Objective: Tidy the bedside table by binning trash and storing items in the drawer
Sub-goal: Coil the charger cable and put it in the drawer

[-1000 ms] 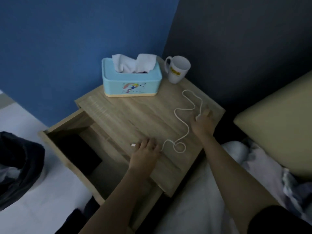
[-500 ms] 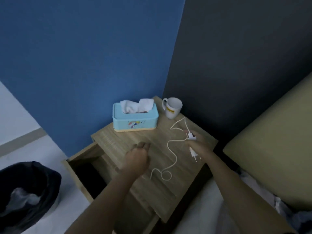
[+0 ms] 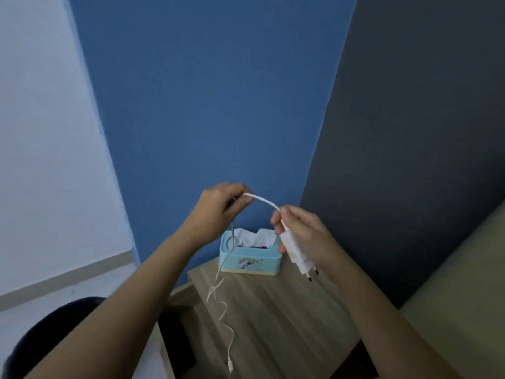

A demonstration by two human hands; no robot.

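Both hands are raised above the wooden bedside table. My right hand grips a white charger plug, its two pins pointing down and to the right. My left hand pinches the white cable, which arches between the two hands. The rest of the cable hangs down from my left hand and dangles over the table, its connector end low near the front. The drawer stands open at the table's left side.
A light blue tissue box stands at the back of the table against the blue wall. A dark bin bag sits on the floor at lower left. A beige headboard or cushion lies to the right.
Both hands rose off the table with the charger. The right hand took the plug, the left took the cable, and most of the cable lifted clear. The view tilted up.
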